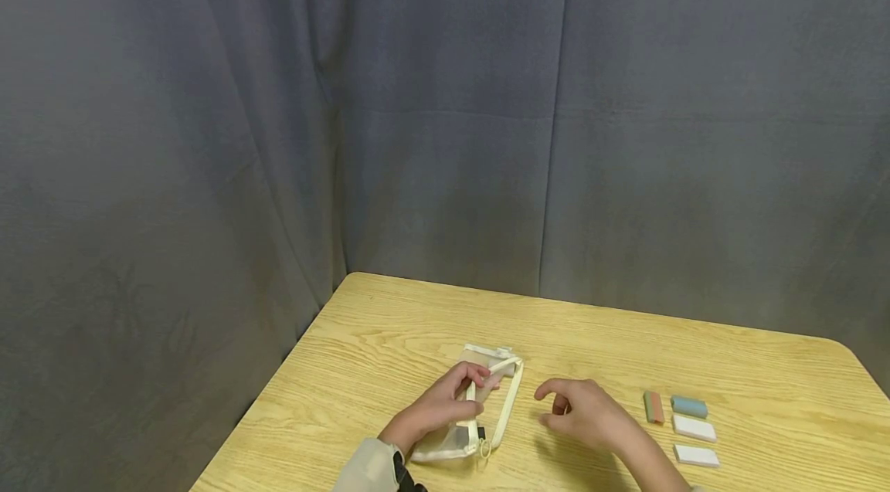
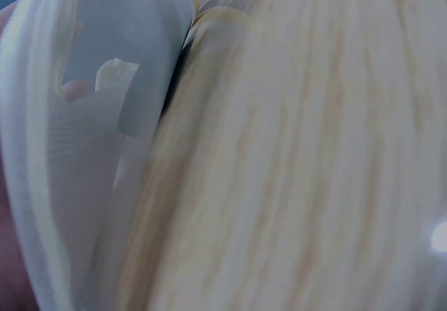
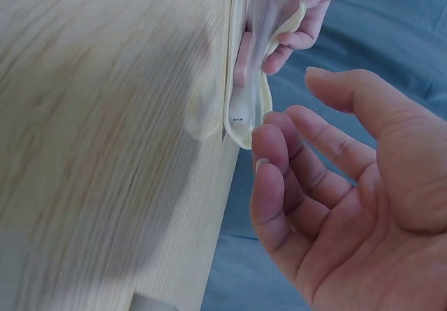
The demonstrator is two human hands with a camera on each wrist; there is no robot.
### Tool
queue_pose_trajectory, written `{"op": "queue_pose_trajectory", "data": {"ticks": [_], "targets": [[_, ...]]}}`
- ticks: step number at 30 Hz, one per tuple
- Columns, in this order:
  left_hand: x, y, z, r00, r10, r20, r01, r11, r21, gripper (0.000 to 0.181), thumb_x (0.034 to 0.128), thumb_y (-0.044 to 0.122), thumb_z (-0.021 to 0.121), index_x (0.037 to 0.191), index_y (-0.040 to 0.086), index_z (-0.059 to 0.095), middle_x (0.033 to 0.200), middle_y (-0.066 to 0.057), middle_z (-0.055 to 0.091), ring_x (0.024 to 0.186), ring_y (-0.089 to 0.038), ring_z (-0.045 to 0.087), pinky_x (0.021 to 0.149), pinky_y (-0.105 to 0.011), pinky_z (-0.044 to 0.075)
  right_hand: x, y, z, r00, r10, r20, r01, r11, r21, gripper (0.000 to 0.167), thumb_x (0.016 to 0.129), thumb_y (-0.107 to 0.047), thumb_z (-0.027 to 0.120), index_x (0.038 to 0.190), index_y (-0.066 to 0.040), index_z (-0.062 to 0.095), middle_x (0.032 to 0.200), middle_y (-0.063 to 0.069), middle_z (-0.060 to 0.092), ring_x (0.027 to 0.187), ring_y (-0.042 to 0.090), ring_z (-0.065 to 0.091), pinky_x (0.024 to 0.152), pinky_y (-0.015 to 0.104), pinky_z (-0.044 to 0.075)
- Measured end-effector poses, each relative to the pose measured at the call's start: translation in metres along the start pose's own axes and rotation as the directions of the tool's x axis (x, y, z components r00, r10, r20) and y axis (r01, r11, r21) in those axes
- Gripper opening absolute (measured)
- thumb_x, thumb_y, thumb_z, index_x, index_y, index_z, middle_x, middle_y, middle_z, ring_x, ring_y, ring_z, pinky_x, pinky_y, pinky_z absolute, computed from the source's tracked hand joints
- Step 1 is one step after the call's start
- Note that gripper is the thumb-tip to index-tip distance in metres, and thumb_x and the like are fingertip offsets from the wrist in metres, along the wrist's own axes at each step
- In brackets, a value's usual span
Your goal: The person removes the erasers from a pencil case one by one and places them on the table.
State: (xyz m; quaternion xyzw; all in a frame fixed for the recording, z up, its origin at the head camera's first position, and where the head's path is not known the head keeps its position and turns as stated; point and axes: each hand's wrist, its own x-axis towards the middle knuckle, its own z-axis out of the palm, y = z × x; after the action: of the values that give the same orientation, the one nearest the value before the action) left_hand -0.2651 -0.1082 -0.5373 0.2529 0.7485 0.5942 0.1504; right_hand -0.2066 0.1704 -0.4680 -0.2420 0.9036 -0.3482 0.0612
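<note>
A see-through mesh pouch (image 1: 510, 407) with cream edging and a zipper lies on the table, its mouth spread apart. My left hand (image 1: 445, 403) grips one side of the mouth, thumb and fingers on either side of the edging. In the left wrist view the mesh (image 2: 91, 157) fills the left part. To the right of the pouch, my right hand (image 1: 587, 411) hovers above the table with loosely bent fingers and holds nothing. The right wrist view shows its palm (image 3: 412, 213) and a whitish piece (image 3: 241, 112) with a small dark mark inside the pouch.
Right of my right hand lie a green-and-pink block (image 1: 653, 407), a blue block (image 1: 689, 407) and two white blocks, one (image 1: 694, 428) behind the other (image 1: 696, 456). The wooden table (image 1: 389, 322) meets grey curtains (image 1: 445, 167) at the back and left.
</note>
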Motion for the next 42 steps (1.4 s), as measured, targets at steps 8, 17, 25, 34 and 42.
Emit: {"op": "queue_pose_trajectory", "data": {"ticks": [8,17,25,34,42], "targets": [[-0.002,0.001,0.000,1.000,0.003,0.003,-0.003,1.000,0.006,0.029,0.0858,0.009,0.064,0.111,0.003,0.050,0.142,-0.006,0.048,0.138,-0.025,0.046,0.107,-0.036,0.039,0.009,-0.006,0.008,1.000,-0.030,0.002,0.030,0.999,-0.013,0.029,0.089,-0.017,0.075,0.114,-0.003,0.069,0.075,-0.006,0.058,0.060,0.005,0.050,0.055,0.024,0.044],[-0.004,0.006,-0.001,1.000,0.007,0.006,-0.007,1.000,0.006,0.031,0.0854,0.007,0.063,0.113,0.000,0.049,0.143,-0.008,0.047,0.139,-0.026,0.045,0.108,-0.036,0.038,0.016,-0.010,0.017,0.999,-0.045,0.013,0.045,0.999,0.005,0.028,0.088,-0.016,0.076,0.113,-0.005,0.070,0.073,-0.006,0.059,0.060,0.004,0.050,0.056,0.024,0.044],[-0.005,0.004,-0.004,1.000,0.000,0.018,0.000,1.000,0.012,0.032,0.0880,0.010,0.064,0.116,0.003,0.049,0.145,-0.008,0.046,0.145,-0.030,0.039,0.114,-0.042,0.035,0.025,-0.014,0.028,0.999,-0.034,0.042,0.034,0.999,0.016,0.025,0.088,-0.015,0.076,0.111,-0.007,0.070,0.073,-0.006,0.060,0.061,0.006,0.051,0.055,0.024,0.044],[-0.005,0.005,-0.004,1.000,0.009,-0.003,-0.009,0.999,0.043,0.034,0.0859,0.010,0.065,0.115,0.004,0.050,0.144,-0.007,0.048,0.145,-0.031,0.037,0.121,-0.049,0.025,0.032,-0.017,0.039,0.997,-0.069,0.045,0.068,0.997,0.035,0.024,0.086,-0.014,0.077,0.109,-0.006,0.070,0.070,-0.007,0.060,0.060,0.004,0.051,0.055,0.023,0.044],[-0.005,0.004,-0.003,1.000,0.023,0.019,-0.024,0.999,0.043,0.035,0.0853,0.011,0.064,0.116,0.003,0.049,0.145,-0.008,0.047,0.145,-0.031,0.037,0.123,-0.048,0.022,0.035,-0.017,0.046,0.996,-0.052,0.071,0.048,0.997,0.059,0.025,0.087,-0.014,0.076,0.110,-0.007,0.070,0.071,-0.007,0.062,0.061,0.004,0.053,0.056,0.022,0.045]]}}
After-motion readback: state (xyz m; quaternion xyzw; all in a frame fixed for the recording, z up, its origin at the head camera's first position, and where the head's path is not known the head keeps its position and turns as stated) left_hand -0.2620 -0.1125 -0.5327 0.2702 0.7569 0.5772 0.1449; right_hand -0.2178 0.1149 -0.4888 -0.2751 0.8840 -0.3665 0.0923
